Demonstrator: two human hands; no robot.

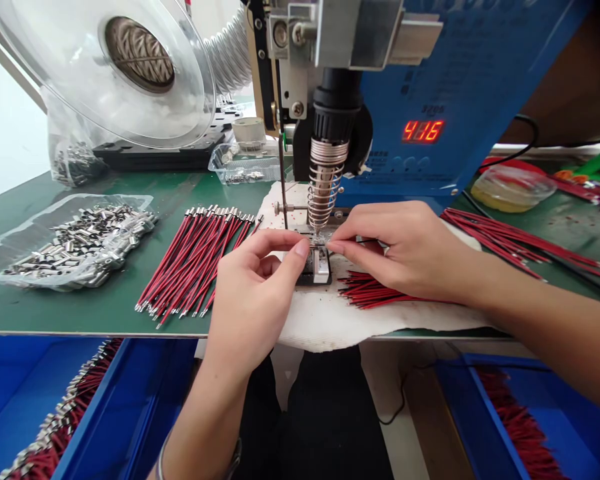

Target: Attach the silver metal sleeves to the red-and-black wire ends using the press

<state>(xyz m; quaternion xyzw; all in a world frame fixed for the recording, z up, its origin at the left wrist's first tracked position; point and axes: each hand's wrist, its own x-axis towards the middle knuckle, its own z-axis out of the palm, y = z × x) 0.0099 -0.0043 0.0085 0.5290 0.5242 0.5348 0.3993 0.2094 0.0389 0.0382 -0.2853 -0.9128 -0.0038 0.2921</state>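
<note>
My left hand (260,293) is closed in a pinch at the small metal fixture (321,265) under the soldering machine's spring-wrapped tip (325,183). What sits between its fingertips is too small and covered to make out. From the right, my right hand (400,250) pinches a thin wire (366,241), its fingertips almost meeting the left ones just below the tip. Beneath the right hand lies a bundle of red and black wires (375,291) on a white cloth (325,323). Left of my left hand is a pile of red and black wires with metal ends (195,260).
A clear tray (0,250) of small metal cylinders stands at left. Behind are an extraction hood (190,73), a smaller parts tray (250,170) and the blue machine housing (405,167) reading 416. More wires (520,243) lie right. Blue bins (145,393) with wires sit below the table edge.
</note>
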